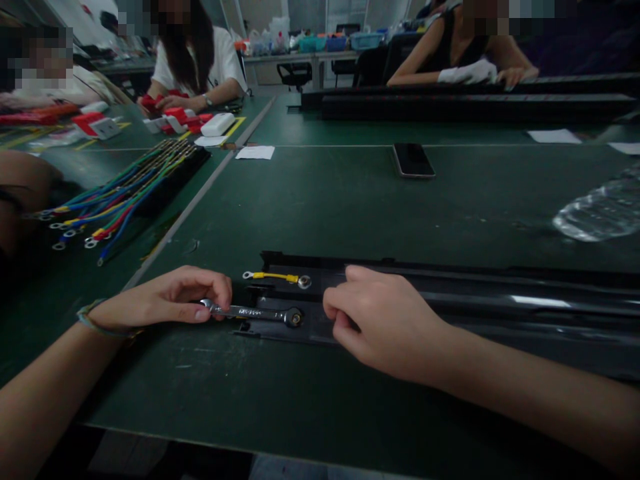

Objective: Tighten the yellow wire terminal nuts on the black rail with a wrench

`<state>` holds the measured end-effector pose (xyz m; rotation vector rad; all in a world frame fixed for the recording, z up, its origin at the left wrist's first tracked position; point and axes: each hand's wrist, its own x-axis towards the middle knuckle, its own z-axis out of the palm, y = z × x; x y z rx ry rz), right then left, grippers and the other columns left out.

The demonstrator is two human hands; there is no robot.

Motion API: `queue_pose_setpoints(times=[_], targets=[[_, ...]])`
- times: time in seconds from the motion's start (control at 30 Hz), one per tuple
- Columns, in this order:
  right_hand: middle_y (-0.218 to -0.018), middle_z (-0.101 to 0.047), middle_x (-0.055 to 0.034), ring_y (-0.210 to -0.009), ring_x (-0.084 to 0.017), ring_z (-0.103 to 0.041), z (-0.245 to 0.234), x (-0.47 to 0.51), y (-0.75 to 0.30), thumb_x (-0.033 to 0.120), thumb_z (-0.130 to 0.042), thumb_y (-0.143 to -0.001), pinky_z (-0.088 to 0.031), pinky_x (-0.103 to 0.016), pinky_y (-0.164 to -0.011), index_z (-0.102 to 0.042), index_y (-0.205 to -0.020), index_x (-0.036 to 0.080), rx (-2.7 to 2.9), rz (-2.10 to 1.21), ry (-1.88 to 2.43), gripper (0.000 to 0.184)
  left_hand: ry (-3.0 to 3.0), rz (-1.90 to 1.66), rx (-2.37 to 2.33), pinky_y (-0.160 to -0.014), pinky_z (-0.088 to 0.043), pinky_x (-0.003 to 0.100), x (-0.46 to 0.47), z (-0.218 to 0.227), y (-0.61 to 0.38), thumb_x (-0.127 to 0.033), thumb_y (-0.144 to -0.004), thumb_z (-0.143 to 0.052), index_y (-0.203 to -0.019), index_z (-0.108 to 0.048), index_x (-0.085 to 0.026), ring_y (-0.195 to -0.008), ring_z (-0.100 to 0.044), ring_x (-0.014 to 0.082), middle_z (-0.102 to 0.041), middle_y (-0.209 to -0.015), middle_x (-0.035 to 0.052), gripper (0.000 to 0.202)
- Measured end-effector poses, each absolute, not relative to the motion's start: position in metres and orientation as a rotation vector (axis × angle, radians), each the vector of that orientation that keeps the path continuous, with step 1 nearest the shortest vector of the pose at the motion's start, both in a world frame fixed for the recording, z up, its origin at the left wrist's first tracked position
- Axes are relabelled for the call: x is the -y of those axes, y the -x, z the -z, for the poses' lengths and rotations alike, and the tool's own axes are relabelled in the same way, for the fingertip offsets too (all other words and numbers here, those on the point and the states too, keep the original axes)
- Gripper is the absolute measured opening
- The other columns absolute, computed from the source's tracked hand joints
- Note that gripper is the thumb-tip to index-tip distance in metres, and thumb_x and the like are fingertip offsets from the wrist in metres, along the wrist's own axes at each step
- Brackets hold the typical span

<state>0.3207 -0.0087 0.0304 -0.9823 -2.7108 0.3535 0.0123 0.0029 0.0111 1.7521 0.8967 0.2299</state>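
My left hand [187, 297] is closed on the open end of a combination wrench [260, 313]. The wrench lies across the end of a long black housing [450, 283], its ring end around a small fastener [297, 319]. A short yellow cable [274, 275] with ring terminals lies just behind the wrench, its right terminal at a round metal fastener [304, 282]. Over the housing, to the right of the ring end, my right hand [385, 320] is held with fingers curled in. Whatever its fingertips may hold is hidden.
Bundled coloured cables [135, 180] with ring terminals lie at the left. Farther back are a phone [414, 160], a paper slip [255, 153] and red and white parts [180, 120]. Clear plastic [600, 207] rests at right. Co-workers sit across the table, one behind long black housings [450, 107].
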Motion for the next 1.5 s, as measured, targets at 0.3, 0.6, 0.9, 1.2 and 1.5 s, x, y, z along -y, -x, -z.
queue_pose_setpoints(times=[0.3, 0.6, 0.9, 1.2, 1.5], targets=[[-0.059, -0.050, 0.0004, -0.060, -0.012, -0.035, -0.0299, 0.0078, -0.3208, 0.014, -0.046, -0.069, -0.020, -0.024, -0.048, -0.053, -0.065, 0.018, 2.711, -0.350, 0.974, 0.009, -1.818, -0.192, -0.941, -0.059, -0.038, 0.024, -0.0011, -0.0115, -0.0152, -0.023, -0.076, -0.052, -0.079, -0.057, -0.015, -0.068, -0.049, 0.0166, -0.054, -0.073, 0.0033, 0.010], [-0.059, -0.050, 0.0002, -0.060, -0.012, -0.035, -0.0306, 0.0084, -0.3199, 0.014, -0.046, -0.068, -0.020, -0.024, -0.048, -0.053, -0.065, 0.018, 2.705, -0.357, 0.990, 0.009, -1.845, -0.184, -0.963, -0.058, -0.038, 0.023, 0.0000, -0.0137, -0.0207, -0.023, -0.077, -0.051, -0.077, -0.056, -0.014, -0.067, -0.050, 0.0159, -0.053, -0.072, 0.0034, 0.010], [-0.059, -0.050, 0.0003, -0.061, -0.013, -0.035, -0.0301, 0.0085, -0.3210, 0.014, -0.046, -0.069, -0.021, -0.024, -0.049, -0.053, -0.065, 0.018, 2.709, -0.361, 0.989, 0.009, -1.744, -0.243, -0.926, -0.063, -0.038, 0.026, -0.0018, -0.0089, -0.0121, -0.027, -0.077, -0.050, -0.083, -0.056, -0.015, -0.072, -0.048, 0.0174, -0.053, -0.078, 0.0043, 0.015], [-0.059, -0.049, 0.0003, -0.060, -0.013, -0.036, -0.0309, 0.0091, -0.3208, 0.014, -0.046, -0.069, -0.021, -0.024, -0.048, -0.053, -0.065, 0.018, 2.705, -0.362, 0.991, 0.009, -1.695, -0.274, -0.895, -0.062, -0.037, 0.026, -0.0037, -0.0107, -0.0144, -0.030, -0.077, -0.050, -0.083, -0.056, -0.014, -0.073, -0.047, 0.0181, -0.052, -0.079, 0.0055, 0.018], [-0.059, -0.049, 0.0000, -0.060, -0.013, -0.036, -0.0311, 0.0084, -0.3203, 0.014, -0.045, -0.069, -0.021, -0.024, -0.049, -0.054, -0.065, 0.018, 2.711, -0.368, 0.993, 0.010, -1.660, -0.275, -0.875, -0.064, -0.037, 0.026, -0.0043, -0.0093, -0.0128, -0.033, -0.078, -0.050, -0.085, -0.055, -0.014, -0.075, -0.046, 0.0184, -0.051, -0.081, 0.0061, 0.021]])
